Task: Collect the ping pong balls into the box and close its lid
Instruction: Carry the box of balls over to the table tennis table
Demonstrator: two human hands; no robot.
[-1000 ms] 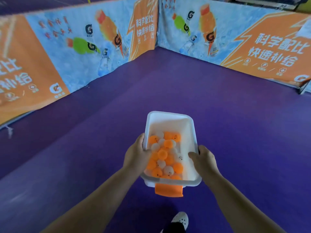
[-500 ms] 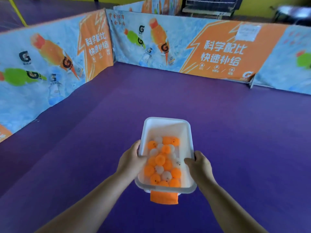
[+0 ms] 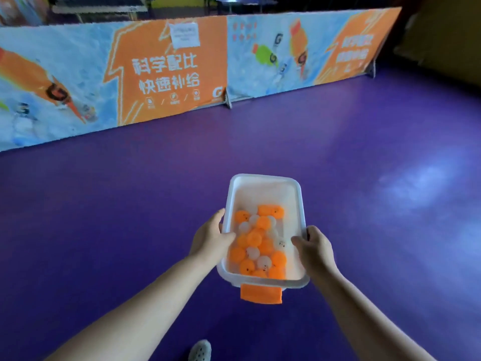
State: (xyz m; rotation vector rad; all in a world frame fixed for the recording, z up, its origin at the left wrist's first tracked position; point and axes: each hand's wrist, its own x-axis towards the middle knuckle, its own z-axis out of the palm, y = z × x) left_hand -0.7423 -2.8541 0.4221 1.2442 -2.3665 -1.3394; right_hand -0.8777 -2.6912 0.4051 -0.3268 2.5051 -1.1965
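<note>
A white rectangular plastic box [image 3: 263, 183] hangs in the air in front of me, lidless, with an orange latch [image 3: 261, 293] on its near end. Several orange and white ping pong balls [image 3: 257, 243] lie in its near half. My left hand [image 3: 212, 237] grips the box's left rim, thumb inside. My right hand [image 3: 313, 247] grips the right rim the same way. No lid is in view.
Purple floor [image 3: 130, 204] spreads all around. A low orange and blue advertising barrier [image 3: 166, 71] runs across the back, with a gap at its right end [image 3: 374, 69]. My shoe [image 3: 200, 350] shows at the bottom edge.
The view has swung to the right, so the barrier corner slid off to the left. Both hands keep the same grip on the box.
</note>
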